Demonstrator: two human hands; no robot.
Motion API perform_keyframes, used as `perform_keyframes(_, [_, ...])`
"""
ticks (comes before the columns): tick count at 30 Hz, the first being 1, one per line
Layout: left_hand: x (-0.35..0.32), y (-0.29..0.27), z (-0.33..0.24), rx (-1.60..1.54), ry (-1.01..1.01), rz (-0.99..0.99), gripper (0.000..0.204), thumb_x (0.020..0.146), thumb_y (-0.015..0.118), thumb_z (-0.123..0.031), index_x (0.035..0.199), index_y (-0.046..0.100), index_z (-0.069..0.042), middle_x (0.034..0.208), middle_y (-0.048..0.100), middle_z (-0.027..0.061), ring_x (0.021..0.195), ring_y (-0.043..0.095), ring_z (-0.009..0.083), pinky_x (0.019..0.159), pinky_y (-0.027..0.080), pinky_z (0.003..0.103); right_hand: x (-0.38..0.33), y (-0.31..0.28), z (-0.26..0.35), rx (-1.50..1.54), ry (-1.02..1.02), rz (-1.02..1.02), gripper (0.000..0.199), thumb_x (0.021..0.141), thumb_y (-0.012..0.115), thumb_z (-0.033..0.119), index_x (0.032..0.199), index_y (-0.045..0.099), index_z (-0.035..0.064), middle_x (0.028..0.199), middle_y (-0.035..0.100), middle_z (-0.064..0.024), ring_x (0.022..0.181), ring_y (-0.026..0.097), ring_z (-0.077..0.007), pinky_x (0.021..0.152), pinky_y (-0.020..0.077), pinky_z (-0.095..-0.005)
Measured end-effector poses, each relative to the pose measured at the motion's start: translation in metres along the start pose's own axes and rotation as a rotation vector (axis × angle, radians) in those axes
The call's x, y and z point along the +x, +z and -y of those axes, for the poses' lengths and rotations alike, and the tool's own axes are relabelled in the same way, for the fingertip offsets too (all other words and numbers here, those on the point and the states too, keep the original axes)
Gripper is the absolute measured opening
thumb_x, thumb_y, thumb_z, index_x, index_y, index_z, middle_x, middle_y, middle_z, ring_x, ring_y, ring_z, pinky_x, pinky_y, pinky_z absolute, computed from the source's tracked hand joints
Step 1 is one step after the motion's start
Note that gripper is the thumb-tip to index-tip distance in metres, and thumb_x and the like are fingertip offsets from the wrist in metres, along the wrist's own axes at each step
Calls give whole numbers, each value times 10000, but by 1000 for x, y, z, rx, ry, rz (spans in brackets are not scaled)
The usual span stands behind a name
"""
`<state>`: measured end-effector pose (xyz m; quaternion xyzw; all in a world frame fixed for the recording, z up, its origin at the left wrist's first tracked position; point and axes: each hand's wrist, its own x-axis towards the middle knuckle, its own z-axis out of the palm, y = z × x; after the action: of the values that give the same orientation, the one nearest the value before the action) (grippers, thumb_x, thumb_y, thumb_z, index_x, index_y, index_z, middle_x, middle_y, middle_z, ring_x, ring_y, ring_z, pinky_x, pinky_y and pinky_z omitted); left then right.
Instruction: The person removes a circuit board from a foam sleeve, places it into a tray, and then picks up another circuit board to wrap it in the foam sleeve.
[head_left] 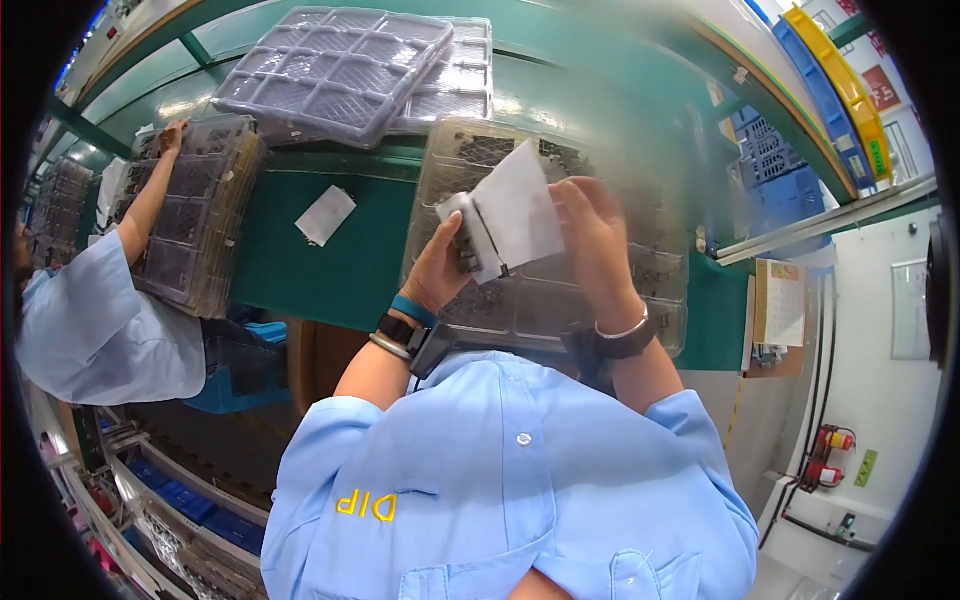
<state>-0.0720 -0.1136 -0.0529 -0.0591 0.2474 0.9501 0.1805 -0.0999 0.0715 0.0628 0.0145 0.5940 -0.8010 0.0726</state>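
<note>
My left hand (442, 264) is closed around a small bundle of dark parts (466, 246) and the lower left side of a white sheet (527, 215). A thin black strip (488, 232) runs slantwise across the sheet near that hand. My right hand (597, 240), slightly blurred, has its fingers curled at the sheet's right edge and seems to pinch it. Both hands are above a clear plastic compartment tray (540, 318), which holds dark small parts in its cells. The exact kind of the parts in my left hand is too small to make out.
Clear trays (335, 70) are stacked at the back of the green table (290, 265). Left of me lies a white slip (326, 216). Farther left, a co-worker's arm (150, 200) reaches over another tray stack (195, 215). A metal-edged shelf (820, 220) and blue crates (785, 200) stand right.
</note>
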Motion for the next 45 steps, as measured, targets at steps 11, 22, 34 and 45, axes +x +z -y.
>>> perform_keyframes(11, [33, -30, 19, -3, -129, -69, 468, 888, 650, -388, 1265, 521, -143, 1149, 608, 30, 1041, 602, 190, 853, 508, 429, -2, 5, 52, -62, -304, 42, 136, 976, 545, 156, 1049, 589, 50, 975, 675, -62, 863, 641, -112, 745, 507, -239])
perform_keyframes(22, [42, -24, 29, -44, -148, -46, 442, 861, 705, -323, 1223, 506, -164, 1093, 600, -8, 1005, 599, 153, 810, 524, 401, -14, 31, 103, -225, -475, -2, 203, 943, 546, 163, 1067, 557, 4, 1051, 618, -114, 952, 592, -180, 813, 462, -274])
perform_keyframes(34, [40, -8, 24, 35, -74, -3, 641, 804, 771, -293, 1280, 366, -153, 1160, 531, 16, 1060, 559, 149, 855, 518, 370, -10, 47, 133, -120, -568, 168, 210, 986, 525, 228, 1052, 597, 42, 953, 597, -40, 798, 581, -73, 679, 472, -202])
perform_keyframes(45, [47, -11, 37, 137, 27, -181, 707, 801, 777, -262, 1345, 340, -152, 1150, 543, 13, 1032, 563, 144, 827, 517, 361, -12, 45, 146, -238, -763, 88, 445, 966, 523, 233, 1344, 442, 12, 1230, 567, -146, 991, 645, -167, 778, 583, -265])
